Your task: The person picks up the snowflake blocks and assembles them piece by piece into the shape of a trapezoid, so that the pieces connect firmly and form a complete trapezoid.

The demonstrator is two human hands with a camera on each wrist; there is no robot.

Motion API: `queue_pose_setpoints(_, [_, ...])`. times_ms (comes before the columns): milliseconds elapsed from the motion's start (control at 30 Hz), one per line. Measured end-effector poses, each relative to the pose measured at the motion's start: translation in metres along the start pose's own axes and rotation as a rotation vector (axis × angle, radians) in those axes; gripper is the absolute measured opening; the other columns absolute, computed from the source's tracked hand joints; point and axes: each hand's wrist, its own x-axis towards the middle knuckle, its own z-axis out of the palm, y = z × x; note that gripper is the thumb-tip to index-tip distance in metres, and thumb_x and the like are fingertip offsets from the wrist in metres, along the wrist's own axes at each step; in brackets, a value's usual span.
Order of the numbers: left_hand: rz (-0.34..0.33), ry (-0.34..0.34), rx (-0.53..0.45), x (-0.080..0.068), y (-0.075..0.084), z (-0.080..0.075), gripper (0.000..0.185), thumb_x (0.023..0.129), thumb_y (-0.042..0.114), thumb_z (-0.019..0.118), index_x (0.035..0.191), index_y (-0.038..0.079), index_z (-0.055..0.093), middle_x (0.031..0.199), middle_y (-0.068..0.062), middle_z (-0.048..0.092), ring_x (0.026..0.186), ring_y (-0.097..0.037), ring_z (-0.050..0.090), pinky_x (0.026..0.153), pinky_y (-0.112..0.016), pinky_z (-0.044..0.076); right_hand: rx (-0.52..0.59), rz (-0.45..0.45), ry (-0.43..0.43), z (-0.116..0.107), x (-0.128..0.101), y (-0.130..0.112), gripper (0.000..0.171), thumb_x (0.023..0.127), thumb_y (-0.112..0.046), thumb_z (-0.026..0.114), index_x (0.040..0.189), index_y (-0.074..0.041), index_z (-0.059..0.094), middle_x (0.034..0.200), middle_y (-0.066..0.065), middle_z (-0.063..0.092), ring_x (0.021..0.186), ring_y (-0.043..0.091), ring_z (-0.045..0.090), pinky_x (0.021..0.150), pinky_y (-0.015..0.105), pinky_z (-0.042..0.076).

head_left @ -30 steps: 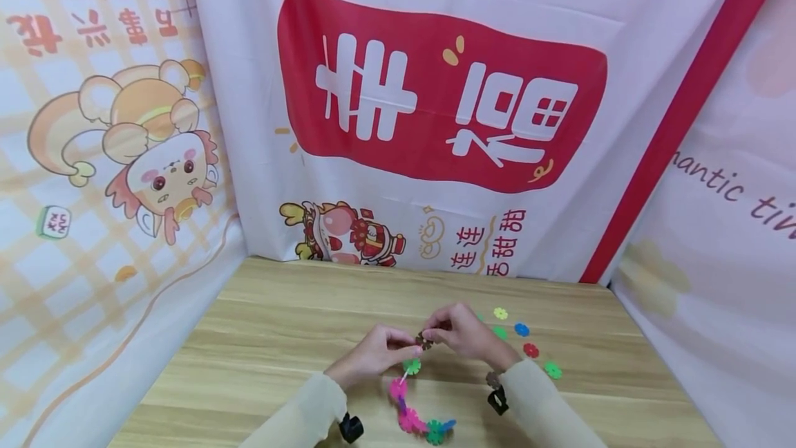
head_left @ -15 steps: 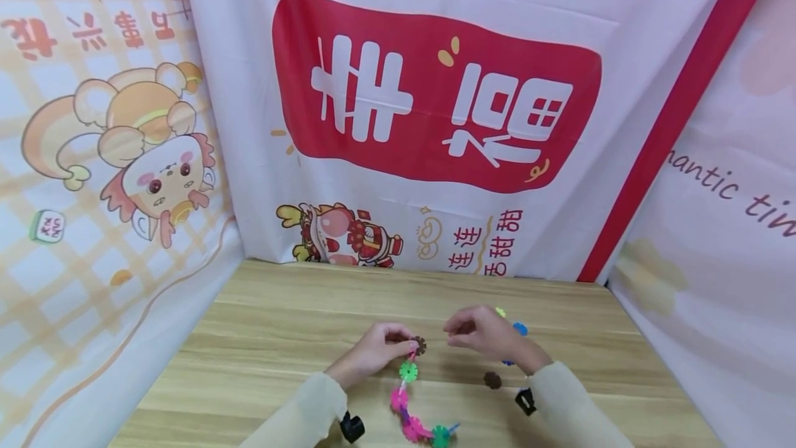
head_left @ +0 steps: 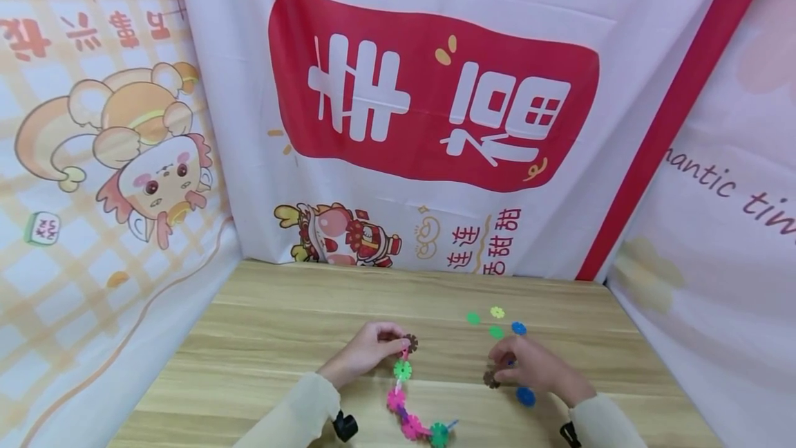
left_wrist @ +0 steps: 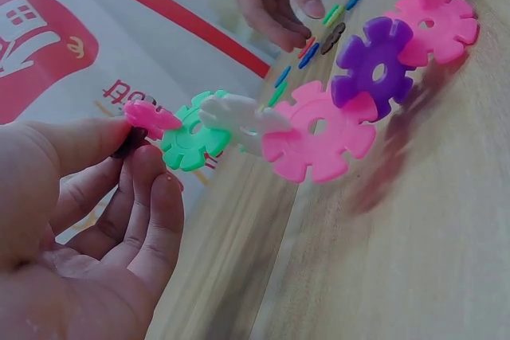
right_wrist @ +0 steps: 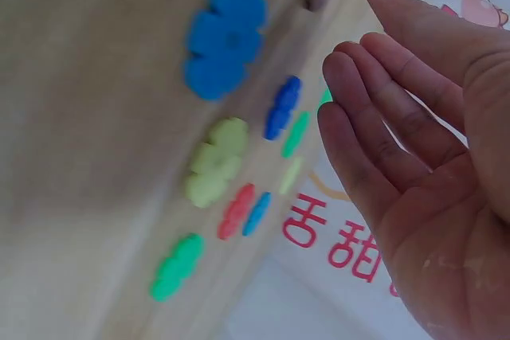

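Head view: right hand (head_left: 536, 370) now perhaps touching brown piece (head_left: 491, 379)

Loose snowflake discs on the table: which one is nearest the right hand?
The brown disc, right at the right hand fingertips; the green, yellow and blue loose ones lie farther off.

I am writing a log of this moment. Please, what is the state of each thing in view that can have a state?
left hand: pinches the top end of the chain.
chain of snowflake discs: linked, hanging from the fingers down to the table.
right hand: fingers straight, reaching down to the brown disc, holding nothing.
brown disc: loose, flat on the table.
loose coloured discs: scattered flat, not joined.
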Motion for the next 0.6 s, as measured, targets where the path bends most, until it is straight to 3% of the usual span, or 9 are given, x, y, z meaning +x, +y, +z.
queue_pose_setpoints(300, [-0.007, 0.021, 0.020, -0.002, 0.000, -0.004, 0.022, 0.100, 0.028, 0.075, 0.113, 0.011, 0.076, 0.106, -0.002, 0.075, 0.094, -0.017, 0.067, 0.083, -0.029, 0.059, -0.032, -0.068, 0.042, 0.018, -0.002, 0.009, 0.030, 0.082, -0.015, 0.091, 0.108, -0.009, 0.078, 0.100, -0.002, 0.075, 0.085, 0.005, 0.067, 0.073, 0.025, 0.060])
queue_pose_setpoints(600, [-0.007, 0.024, 0.033, -0.002, -0.001, -0.005, 0.020, 0.100, 0.027, 0.075, 0.113, 0.011, 0.076, 0.106, -0.002, 0.076, 0.093, -0.017, 0.068, 0.083, -0.030, 0.060, 0.033, 0.010, -0.008, 0.016, 0.006, 0.011, 0.020, 0.083, -0.011, 0.090, 0.096, -0.013, 0.075, 0.090, -0.005, 0.070, 0.078, 0.003, 0.060, 0.067, 0.021, 0.053])
